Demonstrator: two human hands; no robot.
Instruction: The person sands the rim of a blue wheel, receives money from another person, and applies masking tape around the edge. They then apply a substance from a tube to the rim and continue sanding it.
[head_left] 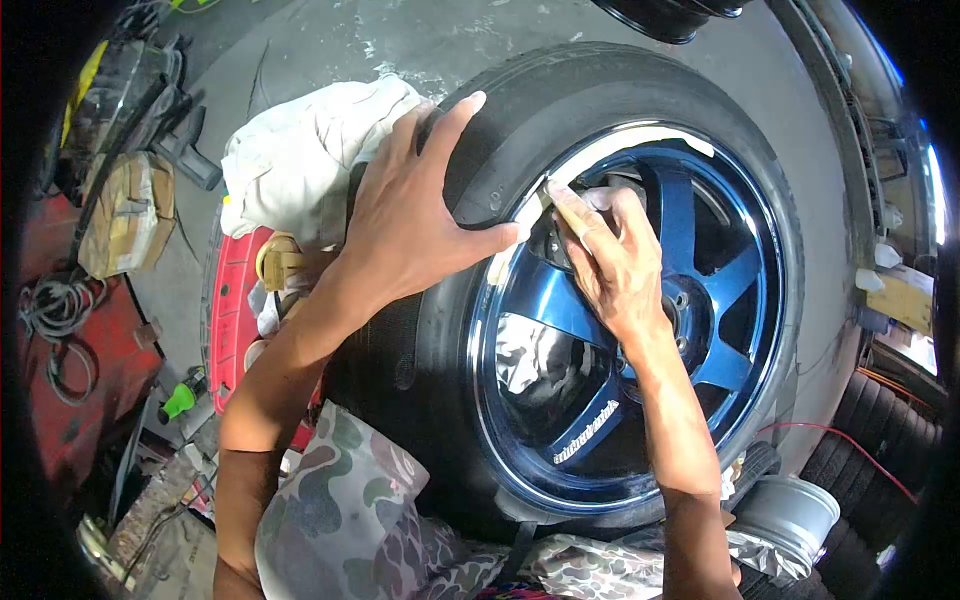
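A blue spoked wheel rim sits in a black tire in front of me. Pale cream-white material forms a band along the upper left of the rim's lip. My left hand has its fingers spread over the tire's sidewall, the thumb tip right at the pale band. Against the inner side of that lip, my right hand presses with its fingers bent and drawn together. Something greyish shows by its fingertips, but I cannot tell what it is. White lettering marks the lower spoke.
A white cloth lies left of the tire, above a red tray with a tape roll. Coiled cable rests at far left. A silver rim and stacked tires stand at lower right.
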